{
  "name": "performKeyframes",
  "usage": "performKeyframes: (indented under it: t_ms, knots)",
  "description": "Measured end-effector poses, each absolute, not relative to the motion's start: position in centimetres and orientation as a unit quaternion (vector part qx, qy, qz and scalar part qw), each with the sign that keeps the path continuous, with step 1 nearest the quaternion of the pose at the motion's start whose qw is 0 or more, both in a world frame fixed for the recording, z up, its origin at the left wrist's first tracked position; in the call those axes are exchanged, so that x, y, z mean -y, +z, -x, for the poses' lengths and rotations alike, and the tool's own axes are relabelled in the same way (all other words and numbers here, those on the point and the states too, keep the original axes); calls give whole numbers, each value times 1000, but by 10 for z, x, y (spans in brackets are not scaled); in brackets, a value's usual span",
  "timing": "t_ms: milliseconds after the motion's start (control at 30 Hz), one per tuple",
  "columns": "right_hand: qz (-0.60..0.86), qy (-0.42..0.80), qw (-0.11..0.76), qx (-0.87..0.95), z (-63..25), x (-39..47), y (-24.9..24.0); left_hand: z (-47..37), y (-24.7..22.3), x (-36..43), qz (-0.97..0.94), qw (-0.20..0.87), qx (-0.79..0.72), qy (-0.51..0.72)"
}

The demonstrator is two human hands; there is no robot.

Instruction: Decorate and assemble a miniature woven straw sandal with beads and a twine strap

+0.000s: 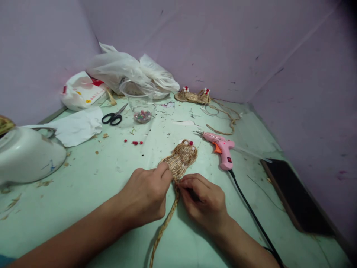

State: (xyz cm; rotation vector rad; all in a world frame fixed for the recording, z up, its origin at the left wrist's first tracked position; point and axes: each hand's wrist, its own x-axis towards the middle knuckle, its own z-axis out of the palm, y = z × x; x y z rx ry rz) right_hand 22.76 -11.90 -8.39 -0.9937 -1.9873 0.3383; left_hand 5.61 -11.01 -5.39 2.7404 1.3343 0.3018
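A small slipper-shaped piece of braided straw (178,160) lies in front of me, with white beads and a red bead at its far end. My left hand (152,190) is closed on its left near edge. A braided cord (166,223) runs from its near end towards me. My right hand (202,197) is closed in a pinch where the cord meets the piece; the fingertips hide the exact grip. Beyond my right hand a pink glue gun (220,147) with an orange trigger lies on its side, a clear glue stick (251,153) sticking out behind.
A clear plastic cup (143,104) holds beads; several red beads (135,143) lie loose. Black-handled scissors (115,115), a white bowl (30,156), plastic bags (125,70), another beaded straw piece (192,96) and a phone (297,197) surround the work. The gun's black cable (251,212) crosses the right side.
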Motion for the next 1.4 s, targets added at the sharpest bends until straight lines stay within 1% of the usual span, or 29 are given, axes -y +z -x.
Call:
performKeyframes:
  t_ms: [133, 300, 567, 900, 1133, 1267, 1400]
  knots:
    - [404, 146, 427, 796, -228, 120, -85, -57, -52, 109, -868, 61, -480, 111]
    - [403, 144, 426, 797, -228, 120, -85, -58, -57, 107, -856, 113, -480, 155]
    - [408, 134, 427, 796, -228, 120, -87, -65, -66, 105, -858, 74, -490, 136]
    - [407, 153, 432, 790, -228, 120, -87, -58, -67, 105, -845, 106, -480, 212]
    - [428, 163, 433, 776, -232, 120, -84, -58, -60, 104, -822, 144, -524, 171]
    - [448, 168, 407, 778, -233, 121, -81, -57, -57, 104, -812, 170, -539, 143]
    - [483, 167, 373, 774, -234, 122, -79, -58, -52, 102, -791, 203, -559, 145]
